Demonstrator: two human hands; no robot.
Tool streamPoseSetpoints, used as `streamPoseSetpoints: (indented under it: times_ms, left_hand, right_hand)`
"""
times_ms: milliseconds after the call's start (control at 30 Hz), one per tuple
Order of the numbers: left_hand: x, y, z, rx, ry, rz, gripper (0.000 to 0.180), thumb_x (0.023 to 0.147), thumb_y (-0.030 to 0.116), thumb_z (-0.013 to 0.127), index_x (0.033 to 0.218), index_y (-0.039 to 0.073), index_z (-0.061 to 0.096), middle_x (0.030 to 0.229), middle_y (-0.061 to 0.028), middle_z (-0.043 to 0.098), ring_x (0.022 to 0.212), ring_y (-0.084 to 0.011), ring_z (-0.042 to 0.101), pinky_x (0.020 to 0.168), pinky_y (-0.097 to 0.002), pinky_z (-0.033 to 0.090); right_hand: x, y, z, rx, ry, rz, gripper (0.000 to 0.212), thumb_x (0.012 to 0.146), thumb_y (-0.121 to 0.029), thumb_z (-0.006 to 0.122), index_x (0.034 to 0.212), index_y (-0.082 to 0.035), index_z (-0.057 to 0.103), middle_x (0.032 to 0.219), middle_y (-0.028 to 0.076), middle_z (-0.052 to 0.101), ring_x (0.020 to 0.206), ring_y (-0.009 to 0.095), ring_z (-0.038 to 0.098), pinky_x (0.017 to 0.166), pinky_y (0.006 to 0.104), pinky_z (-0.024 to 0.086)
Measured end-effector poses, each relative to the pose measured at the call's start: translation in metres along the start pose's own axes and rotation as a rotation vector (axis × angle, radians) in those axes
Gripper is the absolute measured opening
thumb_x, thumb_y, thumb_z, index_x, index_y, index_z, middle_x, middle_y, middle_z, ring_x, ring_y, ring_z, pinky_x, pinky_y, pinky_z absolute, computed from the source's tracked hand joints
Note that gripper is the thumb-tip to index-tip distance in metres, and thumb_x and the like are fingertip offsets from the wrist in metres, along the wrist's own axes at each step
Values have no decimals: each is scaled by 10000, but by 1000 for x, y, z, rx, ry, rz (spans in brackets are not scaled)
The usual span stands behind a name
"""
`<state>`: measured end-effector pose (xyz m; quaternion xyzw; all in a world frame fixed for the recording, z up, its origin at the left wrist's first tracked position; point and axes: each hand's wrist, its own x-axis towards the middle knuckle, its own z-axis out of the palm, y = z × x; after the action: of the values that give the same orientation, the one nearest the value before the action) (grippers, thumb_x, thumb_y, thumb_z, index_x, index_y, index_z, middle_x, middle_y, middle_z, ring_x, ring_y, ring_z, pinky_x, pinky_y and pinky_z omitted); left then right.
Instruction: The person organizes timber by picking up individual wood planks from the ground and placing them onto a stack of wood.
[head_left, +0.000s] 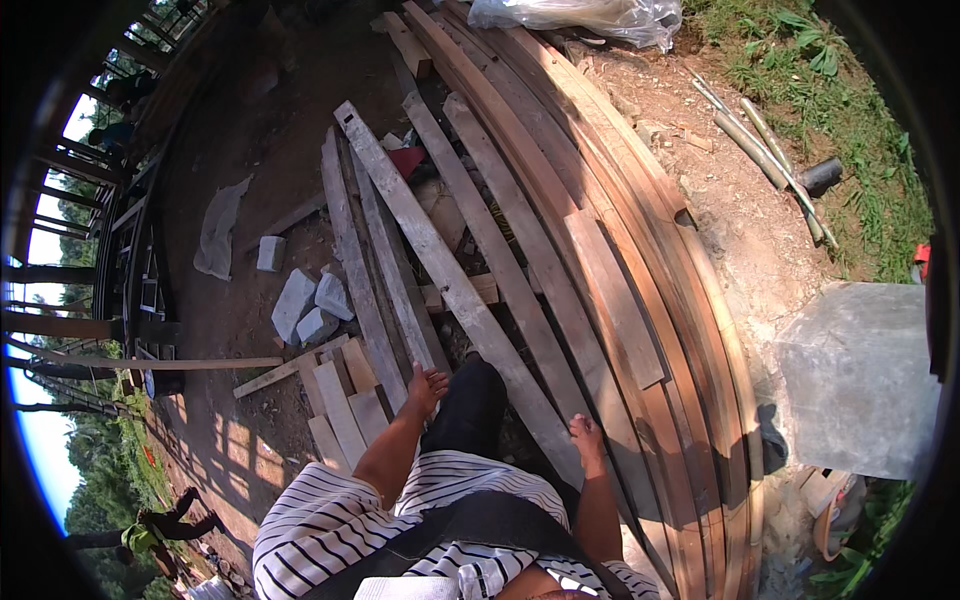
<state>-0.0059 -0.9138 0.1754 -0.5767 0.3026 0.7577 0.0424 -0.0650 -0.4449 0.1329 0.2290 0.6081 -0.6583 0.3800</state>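
Note:
My left hand (428, 388) is held out with its fingers apart and nothing in it, close to the near ends of two weathered grey planks. My right hand (586, 432) is closed, its fingers curled, over or beside a long grey plank (440, 250) that slants away from me; whether anything small is in it cannot be made out. One dark-trousered leg (468, 400) stands between the boards to the left of that plank. Right of my right hand lies a stack of long brown boards (650, 260), with a shorter board (615, 300) on top.
White blocks (295, 305) and short cut boards (340, 410) lie to the left. A concrete block (860, 375) stands at the right, below poles (765, 150) on the ground. Plastic sheeting (580, 15) covers the far board ends. Another person (165, 530) is at the lower left.

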Motion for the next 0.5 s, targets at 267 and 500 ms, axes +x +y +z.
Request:
streamPoseSetpoints:
  times_ms: [267, 500]
  left_hand:
    - [219, -8, 13, -434, 110, -268, 951, 864, 815, 331, 1352, 4, 431, 1491, -220, 394, 1381, -413, 365, 1130, -578, 286]
    - [377, 34, 2, -106, 82, -216, 1086, 827, 869, 173, 1560, 70, 116, 1617, -164, 159, 1473, -379, 192, 1179, -569, 166]
  right_hand:
    - [100, -25, 225, -648, 203, -158, 456, 883, -392, 689, 1107, 1, 637, 1041, 199, 680, 983, 342, 664, 851, 400, 522]
    - [176, -13, 289, -752, 242, -354, 579, 800, -385, 721, 1203, 4, 575, 1255, 178, 548, 1209, 360, 501, 1025, 459, 397]
